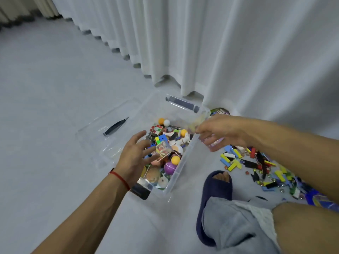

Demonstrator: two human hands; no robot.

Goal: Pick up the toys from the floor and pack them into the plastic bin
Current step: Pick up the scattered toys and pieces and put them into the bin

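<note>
A clear plastic bin [180, 166] stands on the pale floor, holding several toys: puzzle cubes, orange and white balls, a purple egg. My left hand [134, 155] hovers over the bin's near left side with fingers spread. A small picture card [163, 150] sits at its thumb and fingertips, above the toys. My right hand [222, 133] hangs over the bin's right rim, blurred, fingers curled downward with something pinkish at their tips. Loose toys [256, 163], coloured blocks and small pieces, lie scattered on the floor right of the bin.
The bin's clear lid [102, 131] lies flat on the floor to the left. White curtains [220, 52] hang right behind the bin. My foot in a navy slipper [216, 191] and my bent knee sit between bin and toy pile.
</note>
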